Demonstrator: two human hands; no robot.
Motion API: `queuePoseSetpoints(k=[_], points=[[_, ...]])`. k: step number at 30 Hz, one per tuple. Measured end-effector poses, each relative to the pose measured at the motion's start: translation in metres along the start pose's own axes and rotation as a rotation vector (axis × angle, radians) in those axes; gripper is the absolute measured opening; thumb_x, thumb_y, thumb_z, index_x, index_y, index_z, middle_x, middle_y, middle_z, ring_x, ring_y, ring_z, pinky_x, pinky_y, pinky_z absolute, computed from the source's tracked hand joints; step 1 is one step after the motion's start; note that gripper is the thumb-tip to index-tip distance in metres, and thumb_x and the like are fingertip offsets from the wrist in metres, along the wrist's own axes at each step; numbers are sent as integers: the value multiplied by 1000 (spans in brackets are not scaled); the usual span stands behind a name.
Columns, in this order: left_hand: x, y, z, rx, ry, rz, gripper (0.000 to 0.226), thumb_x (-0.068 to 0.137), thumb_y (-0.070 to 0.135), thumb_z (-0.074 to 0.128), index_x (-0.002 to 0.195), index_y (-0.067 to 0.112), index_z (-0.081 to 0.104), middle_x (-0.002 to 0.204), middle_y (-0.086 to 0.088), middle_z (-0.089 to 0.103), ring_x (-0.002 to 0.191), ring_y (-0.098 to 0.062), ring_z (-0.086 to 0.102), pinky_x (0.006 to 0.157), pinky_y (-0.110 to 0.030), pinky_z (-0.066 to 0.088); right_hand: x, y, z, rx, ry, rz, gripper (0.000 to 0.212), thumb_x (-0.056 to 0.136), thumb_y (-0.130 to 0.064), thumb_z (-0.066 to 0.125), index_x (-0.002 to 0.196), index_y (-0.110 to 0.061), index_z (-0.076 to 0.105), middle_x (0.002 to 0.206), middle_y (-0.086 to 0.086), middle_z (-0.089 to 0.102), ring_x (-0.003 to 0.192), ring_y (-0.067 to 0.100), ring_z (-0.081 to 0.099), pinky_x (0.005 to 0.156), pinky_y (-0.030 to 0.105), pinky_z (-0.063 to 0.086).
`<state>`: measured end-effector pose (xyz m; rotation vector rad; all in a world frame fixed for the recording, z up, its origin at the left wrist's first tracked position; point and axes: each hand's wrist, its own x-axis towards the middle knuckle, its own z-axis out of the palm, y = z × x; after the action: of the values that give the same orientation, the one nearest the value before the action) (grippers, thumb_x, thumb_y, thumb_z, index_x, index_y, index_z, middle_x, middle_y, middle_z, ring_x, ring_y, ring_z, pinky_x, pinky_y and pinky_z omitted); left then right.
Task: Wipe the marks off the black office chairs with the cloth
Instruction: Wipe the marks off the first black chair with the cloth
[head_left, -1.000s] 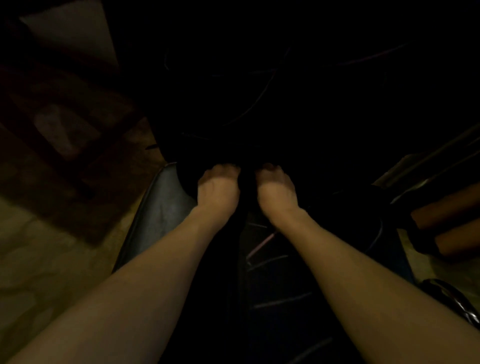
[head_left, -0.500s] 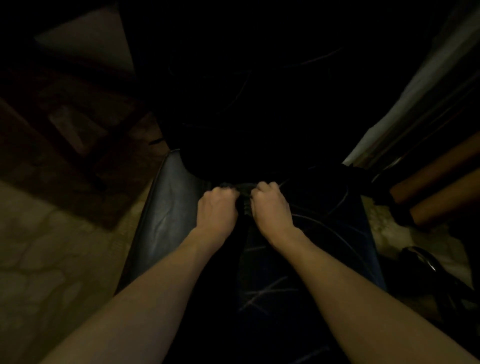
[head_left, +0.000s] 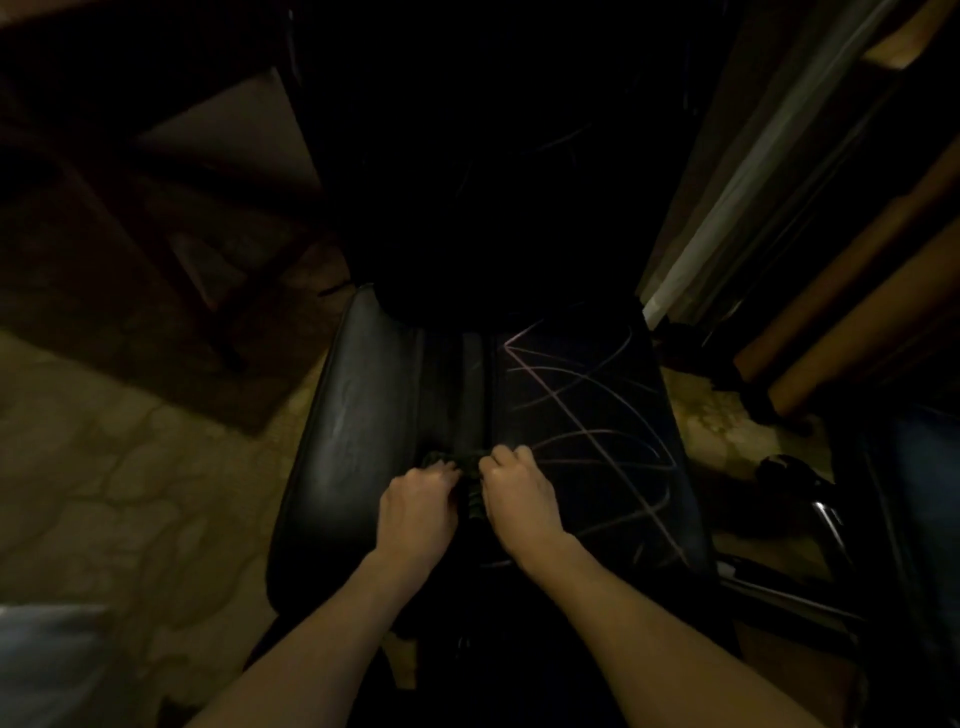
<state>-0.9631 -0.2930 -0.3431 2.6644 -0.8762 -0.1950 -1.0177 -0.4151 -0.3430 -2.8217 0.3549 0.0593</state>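
Note:
A black office chair fills the middle of the dim view, its glossy seat (head_left: 363, 441) toward me and its backrest (head_left: 467, 182) dark beyond. Pale scribbled marks (head_left: 582, 410) cross the right half of the seat. My left hand (head_left: 418, 506) and my right hand (head_left: 519, 493) sit side by side near the seat's front middle, fingers curled over a dark bunched cloth (head_left: 462, 467) that shows between and just ahead of them. Most of the cloth is hidden under the hands.
Stone-patterned floor (head_left: 119, 493) lies to the left, with dark wooden furniture legs (head_left: 197, 280) beyond it. On the right are a pale vertical strip (head_left: 727, 208), brown wooden bars (head_left: 852, 332) and a shiny chair part (head_left: 826, 514).
Both hands have drawn the cloth back along the seat's middle from the backrest toward the front edge. More of the seat and its marks now show.

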Motion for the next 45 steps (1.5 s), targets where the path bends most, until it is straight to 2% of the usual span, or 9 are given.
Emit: queuePoseSetpoints(k=[7, 13, 24, 27, 30, 34, 37, 41, 45], points=[[-53, 10, -1, -44, -53, -25, 36, 89, 15, 59, 124, 20, 67, 130, 1, 64, 110, -23, 66, 91, -37, 55, -48, -11, 2, -29, -49, -22, 25, 98, -10, 45, 122, -11, 52, 126, 6, 48, 112, 27, 43, 87, 34, 49], [-85, 15, 9, -96, -49, -45, 49, 94, 12, 55, 142, 22, 51, 149, 4, 47, 132, -11, 49, 107, -23, 39, -82, -12, 11, -55, -30, -61, 28, 96, -8, 49, 124, -10, 50, 128, 7, 47, 113, 29, 43, 84, 32, 48], [-96, 28, 23, -134, 18, -69, 62, 93, 0, 49, 149, 24, 38, 158, 7, 30, 147, -4, 21, 116, -19, 22, -93, -9, 7, -33, -15, -8, 35, 94, -7, 52, 129, -11, 48, 134, 5, 41, 117, 25, 39, 92, 29, 45], [-78, 31, 25, -141, 33, -35, 60, 93, 0, 46, 149, 22, 40, 157, 6, 32, 146, -4, 23, 113, -15, 22, -85, -5, 9, -58, 30, 28, 31, 94, -7, 52, 125, -10, 53, 129, 5, 46, 114, 24, 42, 88, 28, 46], [-60, 31, 30, -111, 54, -1, 56, 96, 2, 45, 149, 21, 40, 157, 7, 33, 146, -5, 24, 112, -15, 25, -71, 1, 7, -94, 74, 9, 25, 68, -7, 80, 90, -10, 69, 94, 5, 63, 88, 24, 57, 67, 29, 53], [-37, 24, 42, -28, -6, 33, 56, 66, -2, 83, 119, 12, 71, 126, -3, 67, 119, -14, 62, 88, -22, 52, -44, 9, 5, -168, 82, -35, 27, 52, -8, 87, 72, -11, 69, 76, 5, 63, 73, 24, 59, 59, 32, 54], [-7, 24, 42, 24, -10, 44, 56, 57, 3, 90, 111, 9, 74, 117, -6, 71, 110, -16, 67, 83, -23, 55, -16, 11, 0, -213, 88, -61, 23, 52, -9, 85, 68, -8, 68, 72, 9, 62, 70, 25, 59, 59, 33, 53], [38, 25, 38, 82, -5, 88, 50, 96, 11, 55, 145, 10, 45, 152, -5, 42, 143, -15, 36, 112, -22, 32, 30, 23, -3, -263, 110, -63, 19, 58, -7, 80, 73, -5, 67, 72, 11, 60, 69, 26, 57, 58, 35, 52], [96, 19, 39, 87, 31, 111, 51, 103, 12, 39, 153, 13, 27, 161, -3, 26, 149, -13, 18, 117, -22, 22, 82, 39, -5, -317, 104, -101, 21, 58, -4, 77, 76, -4, 67, 73, 12, 61, 68, 27, 58, 59, 35, 53]])
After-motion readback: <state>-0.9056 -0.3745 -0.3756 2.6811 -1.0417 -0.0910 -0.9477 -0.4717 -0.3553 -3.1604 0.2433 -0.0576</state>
